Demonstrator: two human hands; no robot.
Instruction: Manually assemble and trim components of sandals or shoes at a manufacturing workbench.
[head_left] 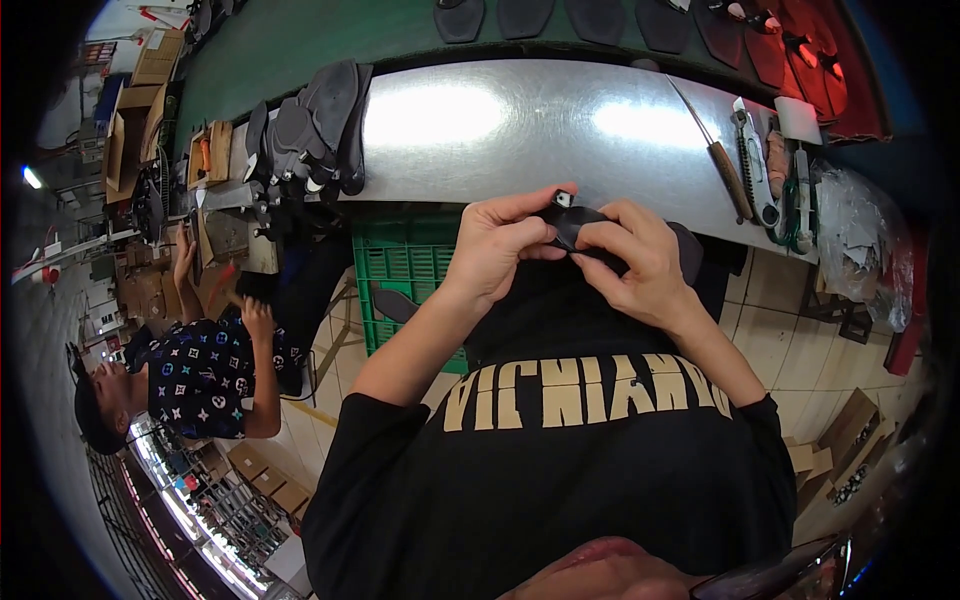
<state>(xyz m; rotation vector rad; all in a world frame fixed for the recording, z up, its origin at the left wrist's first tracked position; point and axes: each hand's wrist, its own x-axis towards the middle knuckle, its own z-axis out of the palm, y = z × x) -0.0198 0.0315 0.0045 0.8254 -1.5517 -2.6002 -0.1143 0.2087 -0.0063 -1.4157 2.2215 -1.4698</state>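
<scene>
Both my hands meet close to my chest, just below the edge of a shiny metal worktable (pixel 520 130). My left hand (pixel 500 245) and my right hand (pixel 635 260) pinch the same small black flat piece (pixel 578 222), which has a tiny white tag at its upper end. The fingers of both hands are closed on it from opposite sides. Most of the piece is hidden under my fingers.
A stack of dark shoe insoles (pixel 315 125) lies at the table's left end. A knife with a wooden handle (pixel 722 155), a box cutter (pixel 752 165) and scissors (pixel 795 205) lie at the right. A green crate (pixel 400 270) stands under the table. Another person (pixel 200 370) works at left.
</scene>
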